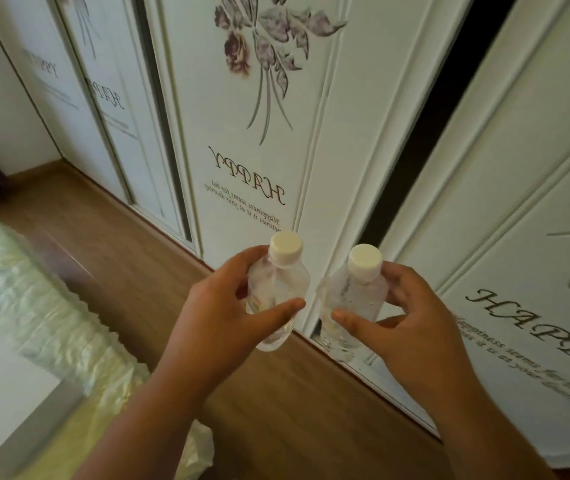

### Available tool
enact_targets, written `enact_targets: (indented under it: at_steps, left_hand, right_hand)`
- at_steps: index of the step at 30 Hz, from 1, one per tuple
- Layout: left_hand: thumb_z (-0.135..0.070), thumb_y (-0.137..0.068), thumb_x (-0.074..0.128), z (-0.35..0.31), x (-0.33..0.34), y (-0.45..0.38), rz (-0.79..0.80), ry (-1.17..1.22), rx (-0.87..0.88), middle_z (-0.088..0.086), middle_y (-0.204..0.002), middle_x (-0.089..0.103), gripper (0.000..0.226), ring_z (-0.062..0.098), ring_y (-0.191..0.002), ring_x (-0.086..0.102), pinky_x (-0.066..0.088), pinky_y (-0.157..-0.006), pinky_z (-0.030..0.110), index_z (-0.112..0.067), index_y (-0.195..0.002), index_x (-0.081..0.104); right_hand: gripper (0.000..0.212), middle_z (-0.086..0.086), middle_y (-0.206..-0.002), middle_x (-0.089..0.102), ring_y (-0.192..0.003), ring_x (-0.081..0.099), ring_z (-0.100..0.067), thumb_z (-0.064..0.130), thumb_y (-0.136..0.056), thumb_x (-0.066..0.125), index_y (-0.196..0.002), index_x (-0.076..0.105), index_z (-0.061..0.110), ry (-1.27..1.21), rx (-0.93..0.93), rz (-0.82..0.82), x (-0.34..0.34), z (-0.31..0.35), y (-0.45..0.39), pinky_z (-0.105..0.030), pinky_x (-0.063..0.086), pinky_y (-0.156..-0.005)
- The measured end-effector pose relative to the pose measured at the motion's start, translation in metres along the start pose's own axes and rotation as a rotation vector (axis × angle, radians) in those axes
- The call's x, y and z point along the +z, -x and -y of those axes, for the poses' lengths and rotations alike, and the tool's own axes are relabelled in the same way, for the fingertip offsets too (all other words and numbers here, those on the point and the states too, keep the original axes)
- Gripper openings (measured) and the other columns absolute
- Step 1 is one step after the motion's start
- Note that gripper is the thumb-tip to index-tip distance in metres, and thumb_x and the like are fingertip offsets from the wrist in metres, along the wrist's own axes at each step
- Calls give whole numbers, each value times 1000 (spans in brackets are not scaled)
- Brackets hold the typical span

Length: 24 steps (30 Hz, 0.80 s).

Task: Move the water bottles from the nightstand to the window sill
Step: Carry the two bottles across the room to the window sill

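You hold two bottles, one in each hand. Your left hand (221, 317) wraps the left bottle (278, 292). Your right hand (411, 323) wraps the right bottle (356, 299). Both stand almost straight up, caps on top, side by side over the floor (110, 237). You can't see the sill or nightstand.

Your view is dim and warm, with soft, even light and no hard shadows. Wardrobe doors (242, 150) bow and lean from wide-angle distortion. Motion blur smears the lettering at far right and the far-left panels. Glossy sheen flares on the bed cover (17, 289). The door gap (449, 81) reads pure black.
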<state>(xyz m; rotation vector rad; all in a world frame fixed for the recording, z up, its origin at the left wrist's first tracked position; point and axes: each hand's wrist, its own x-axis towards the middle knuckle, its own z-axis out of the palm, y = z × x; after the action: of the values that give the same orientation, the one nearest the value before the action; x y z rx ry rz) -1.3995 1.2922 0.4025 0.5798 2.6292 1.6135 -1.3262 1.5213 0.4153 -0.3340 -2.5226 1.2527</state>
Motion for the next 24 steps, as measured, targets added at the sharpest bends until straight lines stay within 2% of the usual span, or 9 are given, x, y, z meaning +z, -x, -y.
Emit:
enact_targets:
  at_steps: [4,6,8,10,11,15,18,21,24]
  left_hand:
    - [-76,-61,71,21,-24,-21,-64,-33,-45,-45,-112,58,74,-19,-106,58,47,-79,3,-64,-128,41]
    - [-76,-61,72,32,-32,-27,-108,-65,-88,-49,-110,56,71,-20,-105,57,46,-78,2,-70,-124,39]
    - [-76,-60,73,44,-39,-33,-148,-77,-137,-44,-114,59,76,-14,-106,60,50,-86,12,-67,-128,41]
    - [-76,-59,73,54,-46,-40,-188,-94,-190,-36,-119,62,82,-9,-108,62,54,-91,22,-60,-134,43]
    - [-76,-59,74,57,-49,-45,-211,-102,-213,-34,-120,63,84,-7,-109,63,54,-92,24,-58,-135,43]
    - [-73,-62,75,65,-60,-66,-329,-178,-267,-30,-125,63,84,-4,-112,63,51,-91,19,-52,-138,46]
    - [-72,-62,76,62,-66,-86,-437,-211,-309,-33,-121,63,83,-8,-110,63,47,-85,9,-54,-136,46]
    - [-73,-61,74,53,-69,-110,-540,-249,-337,-42,-113,59,78,-14,-107,61,43,-79,0,-58,-131,44]
    - [-71,-62,76,50,-66,-131,-626,-261,-351,-35,-116,63,77,-10,-106,64,52,-88,12,-52,-132,49]
  right_hand:
    - [80,31,-120,57,-96,66,-4,69,-54,74,-127,47,50,-12,-40,90,35,9,-39,-3,47,-56]
    - [79,26,-124,59,-102,66,-8,64,-58,78,-129,49,46,-22,-55,155,52,14,-59,-13,56,-69]
    - [77,22,-126,61,-105,66,-10,60,-61,80,-129,50,45,-35,-65,220,69,18,-80,-27,60,-78]
    - [77,26,-124,59,-107,64,-9,61,-59,79,-128,49,45,-49,-96,281,86,23,-101,-23,58,-78]
    - [77,27,-123,58,-108,63,-9,61,-59,79,-128,49,44,-62,-112,307,95,25,-113,-22,57,-79]
    - [78,19,-129,61,-113,60,-7,59,-58,79,-129,51,40,-117,-189,405,125,35,-161,-39,57,-92]
    - [79,23,-128,58,-110,59,-5,62,-56,76,-127,49,43,-151,-265,481,140,41,-204,-31,55,-91]
    - [77,27,-123,59,-101,60,4,65,-56,76,-125,49,46,-190,-336,564,150,49,-249,-14,49,-78]
    - [76,32,-119,58,-96,59,10,65,-57,76,-125,49,47,-219,-410,619,162,55,-287,-9,48,-70]
